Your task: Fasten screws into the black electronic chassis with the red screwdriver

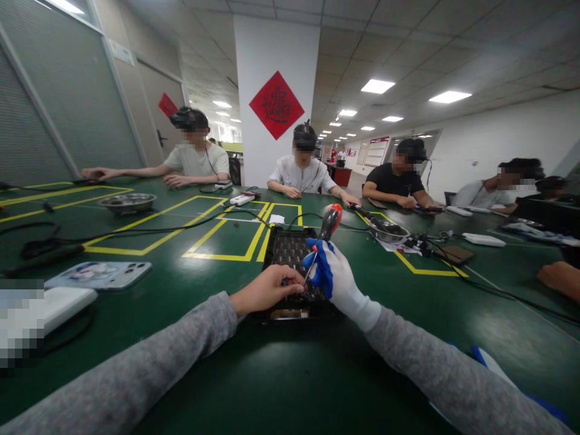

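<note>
A black rectangular panel point(290, 249) with rows of small shiny spots lies in front of me on the green table; I cannot tell its exact kind. My right hand point(334, 269), in a white and blue glove, is closed round a screwdriver point(330, 222) with a red and black handle. The screwdriver leans, its shaft pointing down at the panel. Bare, my left hand point(272, 287) rests over the panel with its fingers pinched beside the screwdriver tip. Whatever is between those fingertips is too small to make out.
A metal bowl point(127, 202) stands at left, another bowl point(388, 231) at right with dark items. A phone point(99, 275) and a white power bank point(49, 317) lie left. Black cables point(181, 226) cross the table. A spare glove point(496, 368) lies by my right forearm. Several people sit opposite.
</note>
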`<action>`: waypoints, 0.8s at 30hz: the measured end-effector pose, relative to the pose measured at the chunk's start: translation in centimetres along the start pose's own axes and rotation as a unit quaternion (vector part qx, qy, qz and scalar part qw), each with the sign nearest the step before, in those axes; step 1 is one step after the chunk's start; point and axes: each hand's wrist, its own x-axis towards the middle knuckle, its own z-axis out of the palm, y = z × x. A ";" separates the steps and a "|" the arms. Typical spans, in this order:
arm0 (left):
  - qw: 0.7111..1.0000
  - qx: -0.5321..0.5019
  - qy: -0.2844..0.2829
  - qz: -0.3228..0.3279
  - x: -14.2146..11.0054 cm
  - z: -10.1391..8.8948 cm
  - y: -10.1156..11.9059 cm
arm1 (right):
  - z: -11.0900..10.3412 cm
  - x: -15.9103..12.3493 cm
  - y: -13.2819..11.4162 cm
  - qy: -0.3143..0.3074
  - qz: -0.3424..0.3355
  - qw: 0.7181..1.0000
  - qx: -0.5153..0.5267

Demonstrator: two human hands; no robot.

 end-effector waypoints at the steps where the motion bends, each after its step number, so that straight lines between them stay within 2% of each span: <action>1: 1.000 0.003 -0.005 0.007 0.0 0.0 0.0 | 0.0 0.0 0.0 -0.002 0.003 1.000 0.002; 8: 1.000 0.006 0.008 -0.006 0.0 0.0 0.1 | 0.3 -0.1 -0.2 0.006 -0.006 1.000 0.011; 14: 1.000 -0.005 -0.013 0.021 0.1 0.0 0.1 | 0.1 0.0 0.0 0.000 0.007 1.000 -0.004; 19: 1.000 -0.014 0.007 0.002 0.1 0.0 0.0 | 0.2 0.0 0.0 0.007 0.001 1.000 0.002; 24: 0.999 -0.022 -0.018 0.020 0.0 -0.1 0.1 | 0.0 0.0 0.0 -0.006 0.002 1.000 0.009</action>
